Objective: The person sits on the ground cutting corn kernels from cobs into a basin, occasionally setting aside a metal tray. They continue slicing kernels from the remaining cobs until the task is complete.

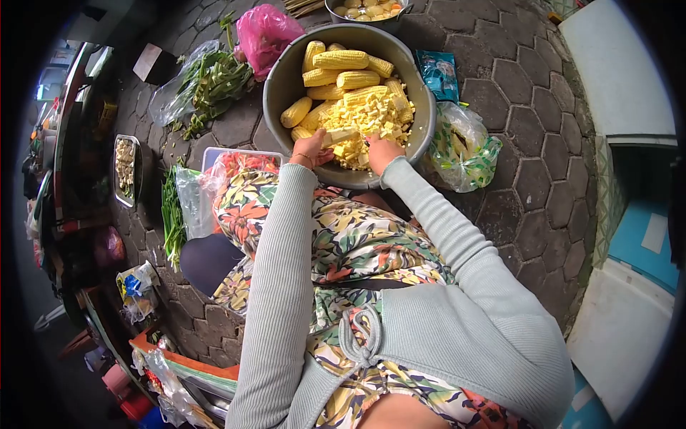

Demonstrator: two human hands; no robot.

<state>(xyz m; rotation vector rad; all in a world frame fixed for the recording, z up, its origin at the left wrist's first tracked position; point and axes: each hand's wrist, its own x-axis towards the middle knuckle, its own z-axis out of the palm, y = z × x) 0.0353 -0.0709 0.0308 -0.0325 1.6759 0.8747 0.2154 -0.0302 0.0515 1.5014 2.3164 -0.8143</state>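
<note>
- Long pale-yellow corn cob (341, 134) is clamped in my left hand (310, 150), over the round grey plastic tub (424, 107).
- Right hand (384, 151)'s curled round some dark, mostly hidden object (367, 142).
- Imo, keeping it low over the loose yellow kernels (371, 114) limits scatter.

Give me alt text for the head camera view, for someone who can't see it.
Left hand holding a corn cob, right hand close beside it, over a grey tub of whole cobs and cut kernels, on hexagonal paving.
</note>
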